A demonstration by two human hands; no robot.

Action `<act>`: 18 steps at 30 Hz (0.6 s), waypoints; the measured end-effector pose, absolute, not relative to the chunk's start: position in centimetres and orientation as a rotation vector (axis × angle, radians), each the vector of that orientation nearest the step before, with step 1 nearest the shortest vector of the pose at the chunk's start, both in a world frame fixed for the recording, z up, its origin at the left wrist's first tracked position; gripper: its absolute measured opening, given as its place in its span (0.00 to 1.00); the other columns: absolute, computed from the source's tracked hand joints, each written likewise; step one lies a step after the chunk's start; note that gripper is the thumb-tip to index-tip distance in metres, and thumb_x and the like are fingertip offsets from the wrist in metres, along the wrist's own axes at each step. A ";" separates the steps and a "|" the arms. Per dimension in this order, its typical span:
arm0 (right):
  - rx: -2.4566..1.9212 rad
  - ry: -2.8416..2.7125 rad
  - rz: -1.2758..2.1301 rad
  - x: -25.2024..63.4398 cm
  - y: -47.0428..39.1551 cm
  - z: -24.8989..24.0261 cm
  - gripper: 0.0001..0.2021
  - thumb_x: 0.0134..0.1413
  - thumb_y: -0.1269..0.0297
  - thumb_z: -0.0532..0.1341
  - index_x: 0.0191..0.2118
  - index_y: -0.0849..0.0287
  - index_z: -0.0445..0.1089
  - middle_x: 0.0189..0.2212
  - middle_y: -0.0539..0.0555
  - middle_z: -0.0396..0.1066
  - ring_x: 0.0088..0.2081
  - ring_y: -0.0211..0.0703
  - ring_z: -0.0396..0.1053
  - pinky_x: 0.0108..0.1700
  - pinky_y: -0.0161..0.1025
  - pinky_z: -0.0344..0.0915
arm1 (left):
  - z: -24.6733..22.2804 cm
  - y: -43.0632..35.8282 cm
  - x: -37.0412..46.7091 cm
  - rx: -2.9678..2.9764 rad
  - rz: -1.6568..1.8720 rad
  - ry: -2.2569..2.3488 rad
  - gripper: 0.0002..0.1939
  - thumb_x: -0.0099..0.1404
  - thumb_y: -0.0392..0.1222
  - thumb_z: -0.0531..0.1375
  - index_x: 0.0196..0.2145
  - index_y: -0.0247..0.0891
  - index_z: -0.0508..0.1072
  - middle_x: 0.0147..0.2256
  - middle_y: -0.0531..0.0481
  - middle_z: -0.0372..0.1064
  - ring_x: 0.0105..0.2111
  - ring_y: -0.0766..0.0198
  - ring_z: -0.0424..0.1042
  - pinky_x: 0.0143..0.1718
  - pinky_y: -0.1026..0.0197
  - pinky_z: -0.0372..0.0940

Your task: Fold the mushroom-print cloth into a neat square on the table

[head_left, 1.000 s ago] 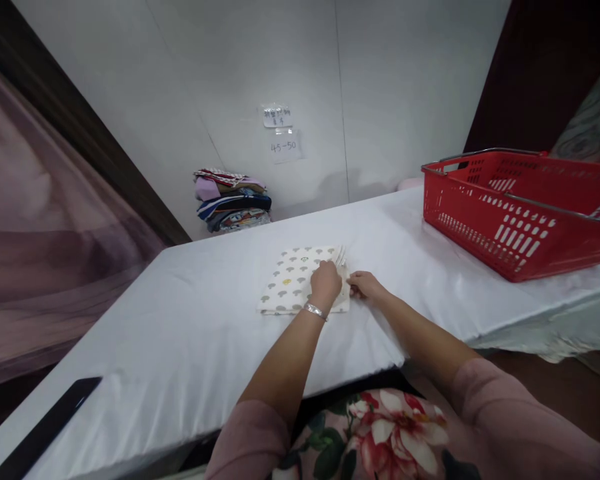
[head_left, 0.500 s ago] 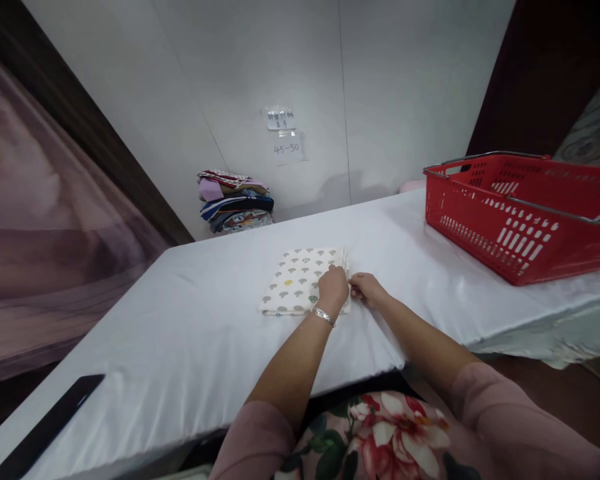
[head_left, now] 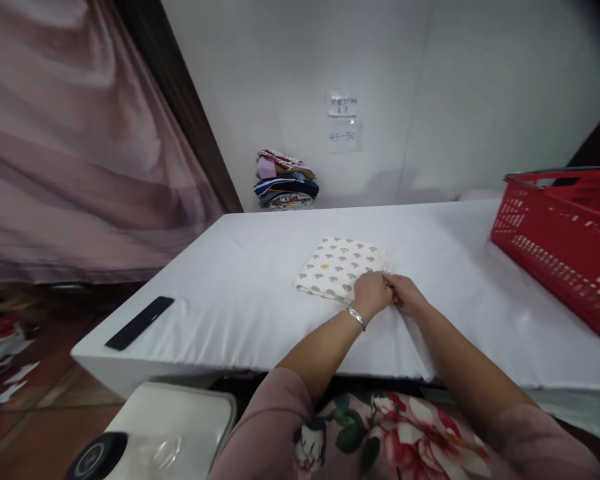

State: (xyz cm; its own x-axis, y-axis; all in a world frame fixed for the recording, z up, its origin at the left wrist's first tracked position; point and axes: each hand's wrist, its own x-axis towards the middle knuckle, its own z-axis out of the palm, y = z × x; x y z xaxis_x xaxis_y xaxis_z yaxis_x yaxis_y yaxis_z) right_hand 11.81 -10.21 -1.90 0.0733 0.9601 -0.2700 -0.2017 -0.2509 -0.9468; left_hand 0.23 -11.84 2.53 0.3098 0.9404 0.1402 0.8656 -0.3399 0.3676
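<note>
A folded white cloth (head_left: 337, 263) with grey mushroom-like prints and one yellow print lies flat on the white-covered table. My left hand (head_left: 373, 291), with a silver bracelet at the wrist, is closed at the cloth's lower right corner. Right beside it, my right hand (head_left: 403, 291) has its fingers pinched at the same corner, close against the left. The fingertips meet there, and the edge between them is mostly hidden by the hands.
A red basket (head_left: 555, 243) stands on the table at the right. Folded clothes (head_left: 286, 181) are stacked by the wall at the back. A black flat object (head_left: 140, 323) lies at the table's left end. A white lidded container (head_left: 173, 417) sits below the front edge.
The view has turned left, so the table and basket appear further right. My hands have come together at the cloth's lower right corner.
</note>
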 end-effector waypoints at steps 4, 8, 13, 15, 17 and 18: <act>-1.363 -0.887 1.386 11.9 -10.0 -2.2 0.15 0.42 0.57 0.66 0.22 0.58 0.59 0.11 0.43 0.56 0.12 0.29 0.50 0.12 0.29 0.42 | 2.3 -12.8 -1.0 2.317 0.560 1.571 0.27 0.59 0.41 0.54 0.56 0.33 0.60 0.40 0.42 0.72 0.41 0.53 0.70 0.41 0.53 0.65; -1.397 -0.865 1.397 12.0 -9.9 -2.3 0.09 0.43 0.64 0.63 0.24 0.59 0.61 0.14 0.47 0.61 0.14 0.31 0.57 0.12 0.28 0.41 | 1.9 -12.1 -5.1 2.377 0.729 1.402 0.25 0.60 0.37 0.52 0.56 0.38 0.62 0.49 0.46 0.69 0.47 0.58 0.67 0.50 0.55 0.62; -1.468 -0.869 1.363 12.1 -9.7 -2.5 0.07 0.45 0.64 0.62 0.25 0.60 0.63 0.15 0.49 0.63 0.14 0.32 0.59 0.12 0.29 0.43 | 1.0 -11.1 -14.7 2.376 0.822 1.738 0.29 0.53 0.28 0.53 0.54 0.38 0.65 0.57 0.47 0.60 0.58 0.59 0.56 0.59 0.54 0.51; -1.528 -0.897 1.342 12.1 -9.5 -2.4 0.08 0.45 0.63 0.62 0.25 0.59 0.64 0.15 0.50 0.64 0.15 0.34 0.60 0.12 0.29 0.45 | 0.4 -11.0 -17.8 2.298 0.692 1.900 0.29 0.54 0.29 0.54 0.54 0.38 0.64 0.58 0.46 0.59 0.58 0.58 0.55 0.59 0.54 0.52; -1.588 -0.927 1.325 12.0 -9.4 -2.2 0.09 0.46 0.60 0.62 0.26 0.60 0.65 0.15 0.51 0.65 0.16 0.36 0.61 0.13 0.30 0.48 | -0.2 -11.0 -19.6 2.240 0.605 1.953 0.28 0.56 0.31 0.55 0.55 0.39 0.63 0.58 0.46 0.59 0.58 0.58 0.55 0.59 0.54 0.53; -1.610 -0.943 1.321 11.9 -9.4 -1.9 0.10 0.46 0.58 0.63 0.27 0.60 0.66 0.16 0.51 0.66 0.16 0.36 0.62 0.13 0.31 0.49 | -0.4 -10.9 -20.1 2.228 0.593 1.948 0.27 0.57 0.32 0.54 0.56 0.40 0.63 0.58 0.47 0.59 0.58 0.59 0.56 0.59 0.55 0.53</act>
State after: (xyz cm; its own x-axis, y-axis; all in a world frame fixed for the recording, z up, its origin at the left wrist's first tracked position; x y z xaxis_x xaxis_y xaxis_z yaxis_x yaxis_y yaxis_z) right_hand 11.87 -9.42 -1.95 0.1655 0.9173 -0.3623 0.0446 -0.3739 -0.9264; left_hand -20.09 -10.90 -0.44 0.0933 0.9733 0.2095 0.9249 -0.1627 0.3438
